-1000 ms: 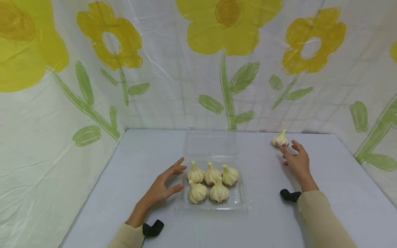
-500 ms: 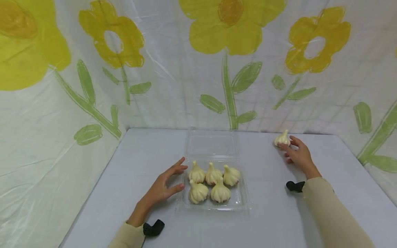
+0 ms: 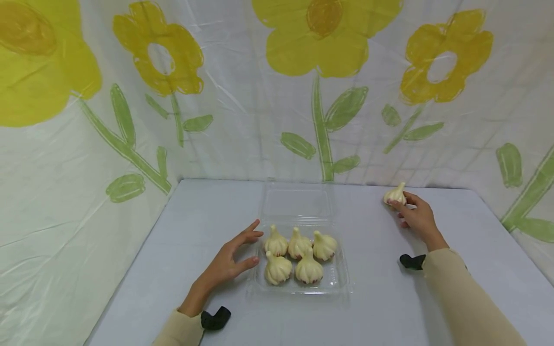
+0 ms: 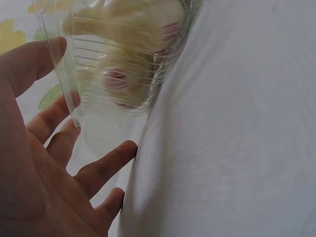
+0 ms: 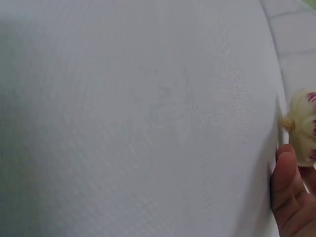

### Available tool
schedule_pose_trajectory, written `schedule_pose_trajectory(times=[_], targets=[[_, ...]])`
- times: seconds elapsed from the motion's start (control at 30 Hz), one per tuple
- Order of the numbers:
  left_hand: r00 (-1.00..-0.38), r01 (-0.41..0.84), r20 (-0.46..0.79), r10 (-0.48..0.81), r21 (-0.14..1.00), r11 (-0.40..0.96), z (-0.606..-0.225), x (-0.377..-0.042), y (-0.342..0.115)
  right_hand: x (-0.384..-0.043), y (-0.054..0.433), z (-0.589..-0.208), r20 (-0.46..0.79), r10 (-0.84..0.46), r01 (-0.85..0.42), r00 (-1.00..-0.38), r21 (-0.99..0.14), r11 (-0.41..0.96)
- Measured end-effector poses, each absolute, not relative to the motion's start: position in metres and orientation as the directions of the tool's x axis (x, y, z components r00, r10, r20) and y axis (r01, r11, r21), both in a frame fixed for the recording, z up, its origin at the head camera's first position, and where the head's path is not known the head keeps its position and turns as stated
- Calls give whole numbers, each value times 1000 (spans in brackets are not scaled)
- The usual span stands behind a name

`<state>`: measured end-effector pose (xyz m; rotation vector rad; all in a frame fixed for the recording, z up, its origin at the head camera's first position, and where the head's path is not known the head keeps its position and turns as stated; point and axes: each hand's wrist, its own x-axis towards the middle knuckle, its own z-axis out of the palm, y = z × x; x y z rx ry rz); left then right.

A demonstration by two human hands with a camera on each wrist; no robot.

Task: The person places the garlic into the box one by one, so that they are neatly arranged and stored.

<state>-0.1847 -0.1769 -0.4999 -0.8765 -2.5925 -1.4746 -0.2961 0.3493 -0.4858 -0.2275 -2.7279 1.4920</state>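
Observation:
At the far right of the table, my right hand (image 3: 419, 217) pinches a pale garlic bulb (image 3: 394, 195) between thumb and fingers, its stem pointing up. The right wrist view catches part of this purple-streaked bulb (image 5: 302, 126) at its edge, with fingertips against it. My left hand (image 3: 228, 258) is spread at the left side of a clear plastic clamshell box (image 3: 336, 278). In the left wrist view its fingers overlap the ribbed wall and rim. Several garlic bulbs (image 3: 308, 269) sit in the box in two rows, three behind and two in front.
The box's clear lid (image 3: 296, 203) lies folded back toward the rear of the white table (image 3: 363, 312). Behind the table hangs a white curtain (image 3: 242, 96) painted with yellow flowers. Black wrist mounts (image 3: 215, 318) stick out from both sleeves.
My right hand has reached slightly forward and closed its thumb and fingers on the lone garlic bulb. The left hand has stayed beside the box.

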Motion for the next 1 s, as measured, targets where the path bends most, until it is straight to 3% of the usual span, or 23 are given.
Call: schedule_pose_trajectory(times=[0.37, 1.0], targets=[[-817, 531, 338, 467, 758, 379, -502, -186, -178, -280, 333, -482, 33, 103, 25, -994, -855, 518], [-828, 510, 316, 464, 768, 388, -502, -185, -177, -248, 305, -487, 141, 26, -111, -990, -869, 482]])
